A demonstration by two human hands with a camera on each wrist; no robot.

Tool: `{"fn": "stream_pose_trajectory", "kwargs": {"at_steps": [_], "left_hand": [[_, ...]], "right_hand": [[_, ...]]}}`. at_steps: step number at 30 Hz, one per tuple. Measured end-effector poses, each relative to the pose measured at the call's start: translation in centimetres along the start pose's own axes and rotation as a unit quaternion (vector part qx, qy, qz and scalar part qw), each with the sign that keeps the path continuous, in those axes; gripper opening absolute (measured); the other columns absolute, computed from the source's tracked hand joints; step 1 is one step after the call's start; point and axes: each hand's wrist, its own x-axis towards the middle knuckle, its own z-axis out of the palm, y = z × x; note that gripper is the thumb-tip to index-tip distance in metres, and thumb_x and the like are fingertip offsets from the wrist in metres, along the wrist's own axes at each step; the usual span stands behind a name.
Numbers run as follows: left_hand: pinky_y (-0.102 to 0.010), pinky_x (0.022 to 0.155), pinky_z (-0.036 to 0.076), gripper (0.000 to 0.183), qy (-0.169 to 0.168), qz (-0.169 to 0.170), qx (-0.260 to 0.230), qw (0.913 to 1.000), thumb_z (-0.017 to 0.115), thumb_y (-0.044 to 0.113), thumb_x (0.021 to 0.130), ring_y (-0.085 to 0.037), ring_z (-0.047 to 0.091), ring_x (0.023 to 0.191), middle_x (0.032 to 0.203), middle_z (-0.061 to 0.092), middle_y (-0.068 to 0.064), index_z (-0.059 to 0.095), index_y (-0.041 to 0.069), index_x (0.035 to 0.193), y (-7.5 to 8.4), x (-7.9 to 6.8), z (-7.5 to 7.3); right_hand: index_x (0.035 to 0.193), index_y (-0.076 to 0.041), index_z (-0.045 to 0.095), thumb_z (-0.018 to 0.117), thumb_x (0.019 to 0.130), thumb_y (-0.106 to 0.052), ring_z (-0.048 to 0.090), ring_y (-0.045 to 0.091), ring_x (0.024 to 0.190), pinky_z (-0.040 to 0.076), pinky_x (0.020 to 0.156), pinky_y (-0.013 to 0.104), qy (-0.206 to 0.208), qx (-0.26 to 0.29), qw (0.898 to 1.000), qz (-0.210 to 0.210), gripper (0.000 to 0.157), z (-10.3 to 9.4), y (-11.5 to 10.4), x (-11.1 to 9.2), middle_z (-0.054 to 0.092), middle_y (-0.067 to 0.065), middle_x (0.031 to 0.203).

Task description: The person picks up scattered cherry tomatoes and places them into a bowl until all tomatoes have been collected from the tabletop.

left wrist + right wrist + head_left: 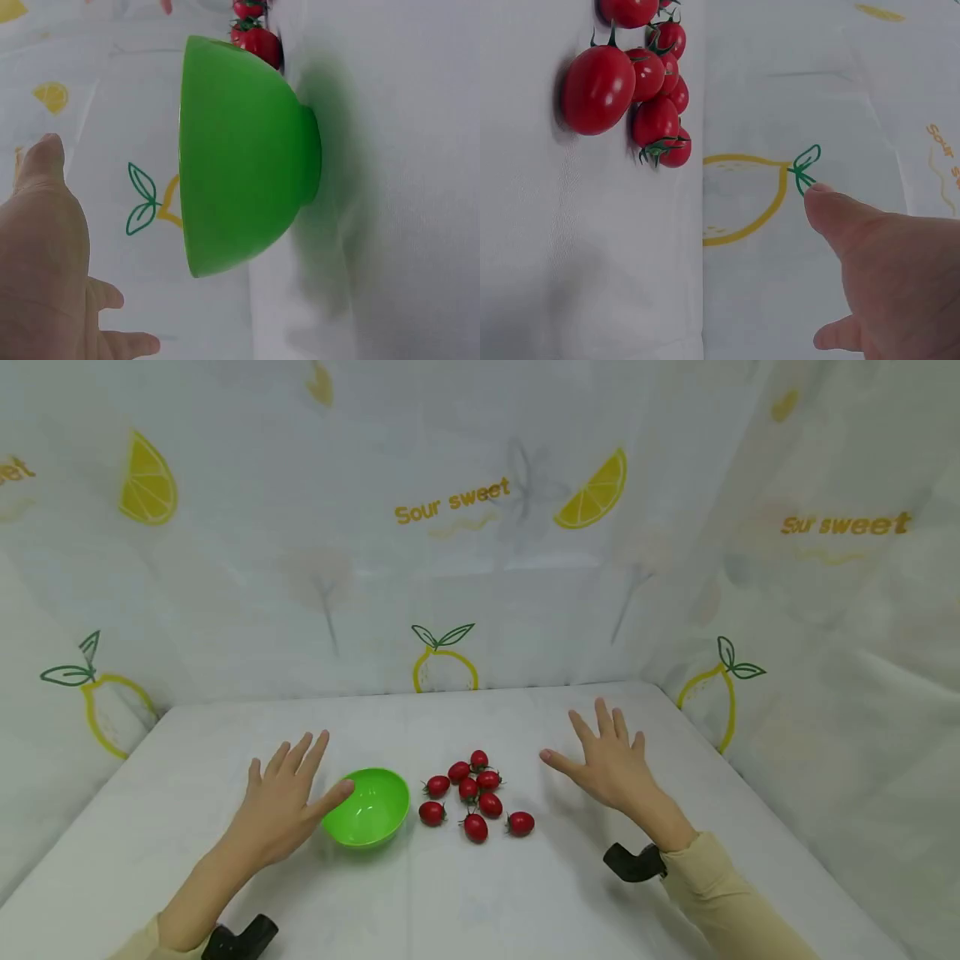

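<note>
In the head view my left hand is spread over the table, its thumb overlapping the left rim of a bright green bowl. The left wrist view shows that bowl upright on its foot, with the hand beside it and holding nothing. Right of the bowl lie several red cherry tomatoes with green stems. My right hand hovers to the right of them, fingers splayed and nothing in it. From the right wrist, the tomatoes sit in a loose group, apart from the hand.
A white cloth covers the table. Behind and at both sides hangs a pale curtain printed with lemons and lettering. Each wrist wears a black device below a beige sleeve.
</note>
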Motion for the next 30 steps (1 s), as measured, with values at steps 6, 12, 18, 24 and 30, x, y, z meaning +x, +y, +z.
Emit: {"fn": "stream_pose_trajectory", "kwargs": {"at_steps": [6,12,18,24,30], "left_hand": [[-0.069,0.107,0.019,0.089,-0.002,-0.006,-0.106,0.9943,0.056,0.055,0.096,-0.048,0.024,0.138,0.154,0.027,-0.026,0.019,-0.001,0.155,1.0,-1.2,0.1],[-0.065,0.109,0.021,0.09,-0.028,-0.062,-0.203,0.9769,0.057,0.056,0.095,-0.043,0.019,0.142,0.158,0.022,-0.018,0.017,0.004,0.157,2.2,-2.6,0.0],[-0.064,0.109,0.022,0.091,-0.011,-0.079,-0.234,0.969,0.062,0.054,0.093,-0.041,0.021,0.142,0.157,0.025,-0.017,0.019,0.007,0.157,2.9,-3.0,0.0],[-0.065,0.105,0.029,0.102,-0.002,-0.098,-0.256,0.9617,0.072,0.059,0.082,-0.036,0.029,0.14,0.155,0.032,-0.012,0.019,0.014,0.158,2.9,-3.3,1.4],[-0.062,0.103,0.036,0.113,0.009,-0.078,-0.274,0.9584,0.083,0.054,0.073,-0.035,0.034,0.137,0.152,0.037,-0.013,0.021,0.011,0.157,2.6,-3.3,2.9]], "right_hand": [[0.14,0.003,0.049,0.065,0.09,-0.055,0.029,0.047,0.136,0.016,0.103,0.075,0.026,0.082,0.995,-0.055,0.078,-0.1,-0.7,-0.8,0.033,0.028,0.149],[0.129,0.0,0.06,0.075,0.088,-0.041,0.044,0.039,0.128,0.043,0.099,0.058,0.035,0.185,0.979,-0.078,0.06,0.4,-1.5,-2.2,0.049,0.02,0.139],[0.125,-0.006,0.064,0.077,0.086,-0.036,0.056,0.029,0.113,0.051,0.091,0.048,0.025,0.257,0.965,-0.051,0.05,1.1,-2.4,-2.8,0.06,0.009,0.126],[0.12,-0.009,0.067,0.079,0.086,-0.031,0.061,0.028,0.107,0.053,0.088,0.04,0.0,0.315,0.949,-0.019,0.042,2.4,-2.9,-3.2,0.065,0.006,0.118],[0.115,-0.007,0.069,0.08,0.085,-0.022,0.063,0.027,0.104,0.054,0.085,0.036,-0.015,0.339,0.941,-0.007,0.036,3.2,-3.1,-3.4,0.067,0.007,0.113]]}}
